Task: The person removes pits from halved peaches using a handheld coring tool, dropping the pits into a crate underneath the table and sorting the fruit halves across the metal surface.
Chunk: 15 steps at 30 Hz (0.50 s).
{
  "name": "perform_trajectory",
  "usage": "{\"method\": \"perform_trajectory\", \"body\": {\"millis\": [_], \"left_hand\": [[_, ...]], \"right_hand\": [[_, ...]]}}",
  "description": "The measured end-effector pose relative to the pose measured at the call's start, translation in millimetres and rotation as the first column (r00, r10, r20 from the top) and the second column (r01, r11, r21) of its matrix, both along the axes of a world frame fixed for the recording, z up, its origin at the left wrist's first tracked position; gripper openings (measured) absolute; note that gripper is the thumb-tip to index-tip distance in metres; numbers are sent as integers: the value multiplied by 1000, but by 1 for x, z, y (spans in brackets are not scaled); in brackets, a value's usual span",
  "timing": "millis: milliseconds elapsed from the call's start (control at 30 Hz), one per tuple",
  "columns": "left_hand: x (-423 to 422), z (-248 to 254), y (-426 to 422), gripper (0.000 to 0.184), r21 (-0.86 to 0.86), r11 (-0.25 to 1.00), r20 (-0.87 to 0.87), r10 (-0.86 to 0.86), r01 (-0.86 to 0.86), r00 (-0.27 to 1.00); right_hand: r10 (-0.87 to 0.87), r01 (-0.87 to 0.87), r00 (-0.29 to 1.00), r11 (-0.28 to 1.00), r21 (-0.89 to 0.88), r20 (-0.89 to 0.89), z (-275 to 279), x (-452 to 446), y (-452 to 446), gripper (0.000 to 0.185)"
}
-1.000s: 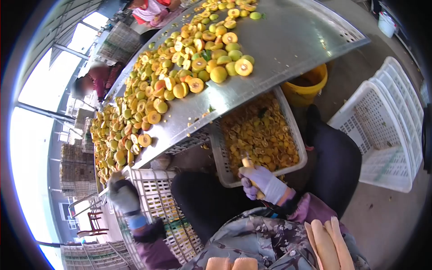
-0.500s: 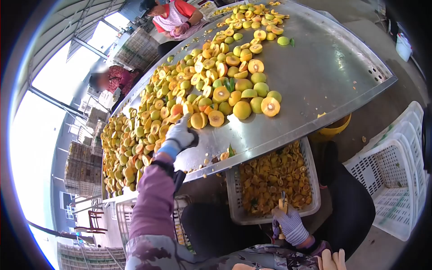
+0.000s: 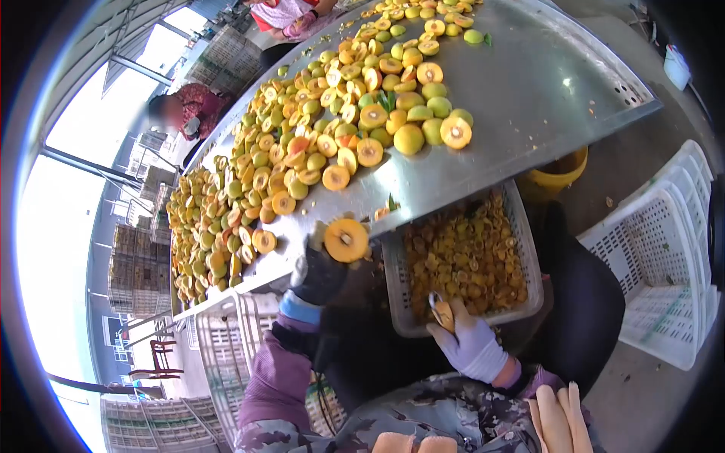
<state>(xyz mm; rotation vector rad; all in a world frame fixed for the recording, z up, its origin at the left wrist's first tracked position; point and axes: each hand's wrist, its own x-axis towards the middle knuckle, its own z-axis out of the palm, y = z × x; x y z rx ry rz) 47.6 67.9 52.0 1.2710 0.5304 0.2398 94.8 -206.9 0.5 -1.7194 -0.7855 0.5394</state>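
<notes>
My left hand (image 3: 320, 273), in a dark-palmed glove, holds up a halved fruit (image 3: 347, 240), its orange cut face and brown pit showing, beside the near edge of the metal table (image 3: 521, 128). In my gloved right hand (image 3: 474, 348) is a small tool with a wooden handle (image 3: 444, 314) and a curved metal tip, above the near rim of a white crate (image 3: 538, 283) of orange scraps (image 3: 468, 257). A large pile of halved yellow-green fruits (image 3: 302, 143) lies across the table.
Stacked white crates (image 3: 657, 249) stand at the right, near a yellow bucket (image 3: 559, 172) under the table edge. Another slatted crate (image 3: 245, 355) is by my left arm. Two people (image 3: 198, 112) sit across the table. A red chair (image 3: 160, 359) stands at far left.
My left hand has come back from the fruit pile toward me with a halved fruit. My right hand has moved slightly left and up with the tool, its tip now over the crate.
</notes>
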Motion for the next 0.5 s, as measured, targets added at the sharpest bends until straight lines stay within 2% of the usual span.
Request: {"method": "perform_trajectory", "body": {"millis": [33, 67, 100, 167, 267, 333, 433, 500], "left_hand": [[-12, -10, -17, 66, -1, 1000, -20, 11, -11, 1000], [-22, -20, -32, 71, -2, 1000, -36, 18, -18, 999], [-25, -22, -53, 70, -3, 999, -41, 51, -51, 998], [-37, -23, -80, 73, -102, 995, -12, -6, 5, 1000], [-49, -25, -104, 75, -181, 981, 67, -57, 68, 996], [-54, -27, -111, 77, -42, 991, 99, -120, 125, 988], [-57, -23, -125, 81, 85, 995, 84, -56, 49, 995], [-56, -29, -131, 83, 205, 977, 84, 36, -52, 996]], "right_hand": [[-24, 25, 997, 999, -22, 76, 4, -6, 3, 31], [-25, 28, 997, 999, -38, 70, 6, -12, 5, 31], [-13, 17, 987, 1000, -21, 159, 6, -16, 6, 31], [1, 11, 940, 999, -34, 340, 11, -21, 8, 30], [57, -5, 899, 993, -119, 435, 10, -26, 5, 31], [91, -27, 901, 988, -155, 424, 5, -31, 5, 31], [110, -11, 893, 975, -223, 436, -2, -38, 7, 31], [147, -61, 936, 963, -263, 321, 2, -42, 6, 31]]}}
